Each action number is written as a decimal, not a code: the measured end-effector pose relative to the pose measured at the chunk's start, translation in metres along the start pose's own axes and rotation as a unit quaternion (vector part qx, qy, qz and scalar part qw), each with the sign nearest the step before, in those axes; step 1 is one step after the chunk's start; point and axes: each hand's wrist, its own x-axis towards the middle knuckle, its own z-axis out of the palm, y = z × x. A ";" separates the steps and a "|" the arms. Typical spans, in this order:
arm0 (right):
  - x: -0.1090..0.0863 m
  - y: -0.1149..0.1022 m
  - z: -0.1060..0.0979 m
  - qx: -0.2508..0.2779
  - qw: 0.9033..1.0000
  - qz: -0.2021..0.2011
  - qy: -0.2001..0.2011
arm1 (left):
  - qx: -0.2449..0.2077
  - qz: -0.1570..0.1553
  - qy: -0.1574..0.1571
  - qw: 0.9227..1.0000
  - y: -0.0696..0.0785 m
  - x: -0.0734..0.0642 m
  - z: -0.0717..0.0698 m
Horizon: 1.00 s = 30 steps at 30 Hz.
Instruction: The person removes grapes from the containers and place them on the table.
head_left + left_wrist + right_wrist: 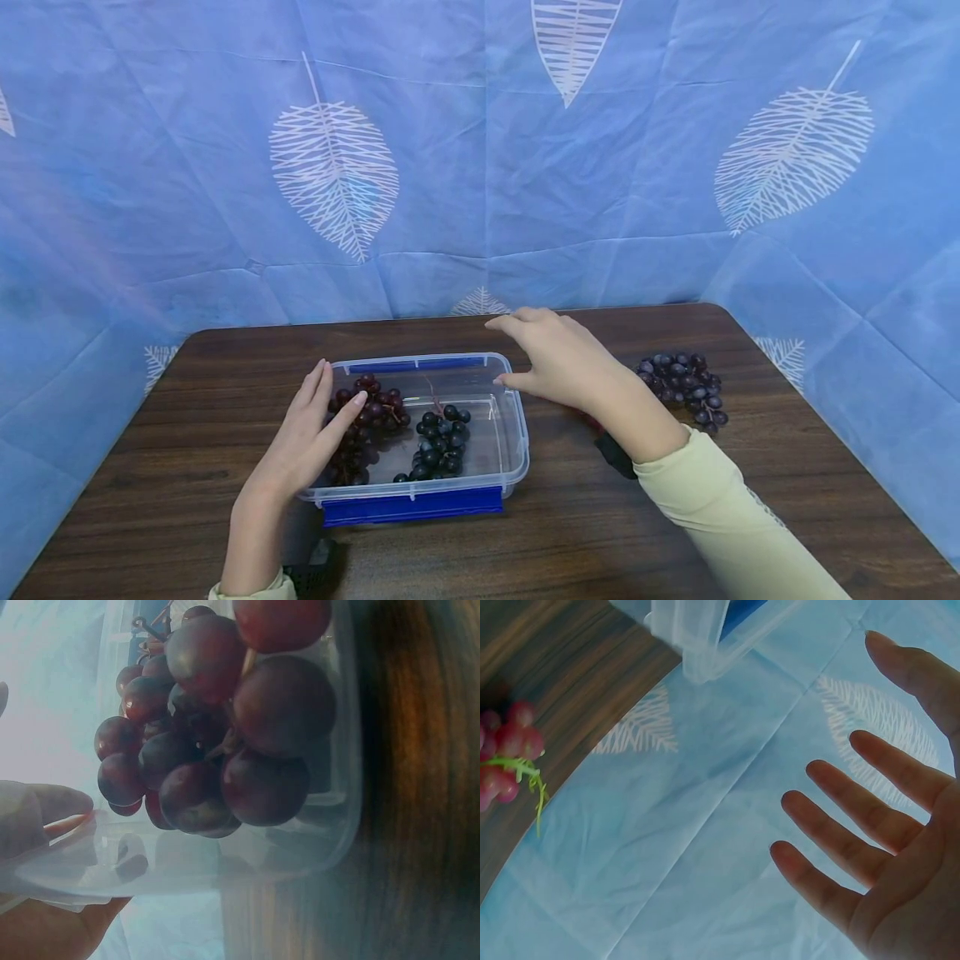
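A clear plastic container (522,442) with blue side clips stands on the table. Inside it, a dark red grape bunch (384,407) lies on the left and a black grape bunch (442,446) nearer the middle. My left hand (300,446) grips the container's left wall, with a digit on each side of it in the left wrist view. My right hand (562,358) hovers by the container's right back corner, holding nothing; its fingers (836,817) are spread and nearly straight in the right wrist view.
A dark purple grape bunch (684,385) lies on the table (780,500) at the right. Pink-red grapes (510,750) with a green stem appear in the right wrist view, mostly behind my right arm in the head view. A blue leaf-print cloth (480,167) hangs behind.
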 end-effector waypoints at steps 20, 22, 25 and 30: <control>0.037 -0.033 0.014 -0.010 0.997 -0.063 -0.033 | -0.007 -0.001 0.004 1.000 0.000 0.001 0.001; 0.041 -0.036 0.016 -0.009 0.997 -0.071 -0.039 | -0.007 -0.001 0.004 1.000 -0.001 0.001 0.001; 0.048 -0.042 0.017 -0.009 0.995 -0.084 -0.048 | -0.006 -0.003 0.006 1.000 -0.001 0.001 0.001; 0.060 -0.049 0.022 -0.011 0.993 -0.101 -0.065 | -0.012 -0.013 0.002 1.000 0.001 0.002 0.001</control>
